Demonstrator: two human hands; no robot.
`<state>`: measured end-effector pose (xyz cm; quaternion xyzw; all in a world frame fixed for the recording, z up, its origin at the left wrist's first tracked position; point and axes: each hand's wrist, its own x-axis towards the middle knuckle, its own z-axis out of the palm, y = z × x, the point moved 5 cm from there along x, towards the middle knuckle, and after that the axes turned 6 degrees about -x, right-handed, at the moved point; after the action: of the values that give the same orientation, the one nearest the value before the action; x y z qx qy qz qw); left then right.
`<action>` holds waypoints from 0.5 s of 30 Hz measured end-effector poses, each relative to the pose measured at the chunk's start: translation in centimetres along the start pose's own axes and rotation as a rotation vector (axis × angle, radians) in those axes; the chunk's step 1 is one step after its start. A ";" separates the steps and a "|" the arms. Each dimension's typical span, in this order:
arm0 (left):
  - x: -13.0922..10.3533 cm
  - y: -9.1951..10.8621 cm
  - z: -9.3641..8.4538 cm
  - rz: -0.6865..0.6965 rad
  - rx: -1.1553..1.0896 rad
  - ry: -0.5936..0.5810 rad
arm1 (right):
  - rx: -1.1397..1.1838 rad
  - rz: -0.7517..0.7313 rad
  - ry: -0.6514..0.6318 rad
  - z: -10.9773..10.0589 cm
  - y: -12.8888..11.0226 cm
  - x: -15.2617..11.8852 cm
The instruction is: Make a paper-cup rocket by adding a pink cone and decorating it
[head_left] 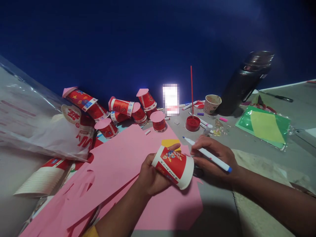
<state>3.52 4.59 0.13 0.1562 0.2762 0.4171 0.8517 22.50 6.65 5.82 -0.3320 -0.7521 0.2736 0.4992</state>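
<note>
My left hand [153,174] is wrapped round a red and white paper cup [174,166], which lies tilted on its side with its wide rim toward the lower right. In my right hand [214,158] is a white marker [212,156] with a blue end; its blue tip points to the upper left, above the cup. The fingers of my right hand are close beside the cup's rim. Beneath the cup lie sheets of pink paper [118,161], with a yellow piece [170,144] just behind it.
Several red cups with pink paper tops [157,117] stand or lie at the back left. Stacked cups [41,179] and a plastic bag [37,115] are at left. A red pot [193,123] with a stick, a patterned cup [212,103], a black bottle [244,82] and a green packet [264,126] are behind right.
</note>
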 end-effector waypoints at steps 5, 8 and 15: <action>-0.1 0.0 -0.3 0.000 -0.031 0.021 | -0.022 -0.042 0.029 0.2 -0.3 -0.3; 0.0 -0.1 -0.2 -0.009 -0.025 0.033 | -0.081 -0.113 0.031 0.2 -0.6 -0.4; -1.0 1.8 -0.3 0.447 0.332 0.372 | -0.391 -0.396 0.058 -0.3 -1.4 -0.4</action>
<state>1.70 4.95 1.11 0.2707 0.4501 0.5641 0.6371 22.60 5.52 6.76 -0.2762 -0.8264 0.0108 0.4906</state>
